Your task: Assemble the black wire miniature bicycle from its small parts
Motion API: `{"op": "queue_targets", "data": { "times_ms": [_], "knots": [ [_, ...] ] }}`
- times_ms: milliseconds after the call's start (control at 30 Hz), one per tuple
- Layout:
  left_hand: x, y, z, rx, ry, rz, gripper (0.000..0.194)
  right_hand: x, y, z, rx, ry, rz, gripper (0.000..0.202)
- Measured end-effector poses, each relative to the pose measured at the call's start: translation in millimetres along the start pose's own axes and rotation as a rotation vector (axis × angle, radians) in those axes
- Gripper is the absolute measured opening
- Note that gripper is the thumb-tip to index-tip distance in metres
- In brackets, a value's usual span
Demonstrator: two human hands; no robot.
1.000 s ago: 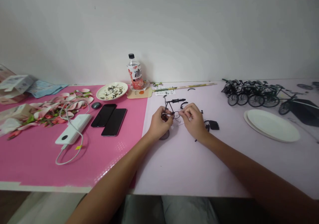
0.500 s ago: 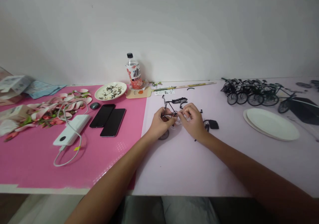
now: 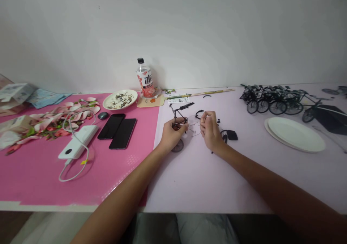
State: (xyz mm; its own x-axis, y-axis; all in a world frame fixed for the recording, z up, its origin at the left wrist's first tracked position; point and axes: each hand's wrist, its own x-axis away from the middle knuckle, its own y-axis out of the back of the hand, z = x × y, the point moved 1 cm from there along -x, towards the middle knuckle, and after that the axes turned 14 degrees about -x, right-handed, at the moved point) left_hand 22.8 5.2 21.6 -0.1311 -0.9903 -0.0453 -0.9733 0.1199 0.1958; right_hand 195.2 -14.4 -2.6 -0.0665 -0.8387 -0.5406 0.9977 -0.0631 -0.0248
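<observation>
My left hand [image 3: 170, 135] is closed around a small dark model bicycle frame [image 3: 176, 111], thumb and fingers pinching its lower part. The frame's upper bars stick up above the fingers. A little wheel [image 3: 178, 146] shows below that hand. To the right, apart from the frame, my right hand [image 3: 211, 132] is raised with its fingers curled in; whether something small is in them is hidden. Tiny thin pieces [image 3: 194, 130] lie on the table between the hands. Beside the right hand are a black curved part [image 3: 198, 114] and a flat black basket-like piece [image 3: 232, 135].
Several model bicycles [image 3: 278, 105] stand at the back right, near white oval plates [image 3: 296, 134]. Leftward are two phones [image 3: 123, 133], a white power bank [image 3: 78, 141] with cable, artificial petals [image 3: 51, 123], a plate of small parts [image 3: 120, 107] and a bottle [image 3: 146, 79].
My right hand has drawn away from the frame to the right, fingers curling. My left hand has shifted slightly left and turned the bicycle frame.
</observation>
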Motion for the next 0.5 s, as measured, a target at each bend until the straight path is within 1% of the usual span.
{"op": "queue_targets", "data": {
  "times_ms": [67,133,267,300,367,500],
  "knots": [
    [0,0.3,0,-0.017,-0.001,-0.017,0.030,1,-2,0,-0.112,-0.054,-0.063,0.030],
    [0,0.1,1,-0.026,-0.008,-0.033,0.031,2,-6,2,-0.198,-0.094,-0.070,0.032],
    [-1,0.2,2,-0.017,-0.037,-0.093,0.036,3,-11,9,-0.304,-0.098,0.070,0.040],
    [-1,0.6,1,-0.005,-0.047,-0.113,0.037,4,-11,10,-0.298,-0.097,0.093,0.039],
    [-2,1.8,0,0.029,-0.063,-0.152,0.040,4,-10,11,-0.224,-0.099,0.087,0.034],
    [-3,4.0,-1,0.052,-0.075,-0.186,0.040,2,-8,12,0.059,-0.049,0.070,0.023]
  ]
}}
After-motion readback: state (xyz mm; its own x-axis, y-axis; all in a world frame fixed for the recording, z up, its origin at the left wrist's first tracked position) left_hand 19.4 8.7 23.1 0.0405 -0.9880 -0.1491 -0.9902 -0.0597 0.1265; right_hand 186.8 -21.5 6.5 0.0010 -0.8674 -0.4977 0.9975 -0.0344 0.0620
